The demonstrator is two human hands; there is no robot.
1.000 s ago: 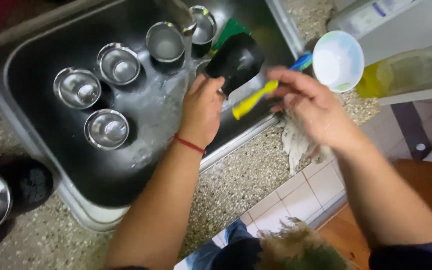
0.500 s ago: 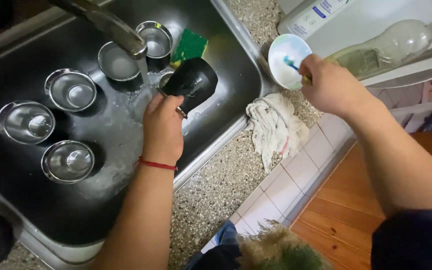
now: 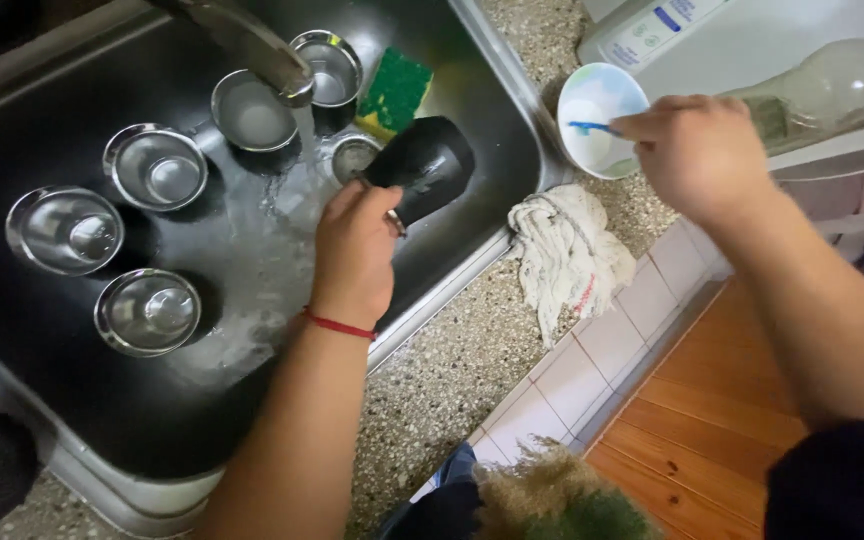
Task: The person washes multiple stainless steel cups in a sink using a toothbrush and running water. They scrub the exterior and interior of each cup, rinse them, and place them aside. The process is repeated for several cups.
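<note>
Left hand [image 3: 354, 255]: curled tight around the handle end of a black cup [image 3: 424, 167], fingers wrapped, and a red cord sits on the wrist.
Right hand [image 3: 697, 150]: over the tabletop to the right, fingertips pinched on a thin blue handle [image 3: 592, 127] that dips into a small pale bowl [image 3: 597, 118].
Sink [image 3: 492, 75]: big, dark and wet, steel rim all round; the faucet [image 3: 252, 45] pours a stream just left of the cup.
Tabletop [image 3: 462, 370]: speckled stone, with a crumpled white rag [image 3: 567, 255] lying between the sink rim and the tiled edge.
Black cup: tilted on its side above the sink floor, long axis running up and right away from the left hand; the left hand is far nearer it than the right.
Steel cups [image 3: 147, 310]: five or so standing mouth up in the sink, left of the stream.
Sponge [image 3: 395, 93]: green and yellow, beside the cup at the sink's back edge.
Hard to make out: the blue handle's working end is lost in the bowl; the cup's mouth faces away; a clear bottle [image 3: 842, 80] at right is blurred and cut off.
</note>
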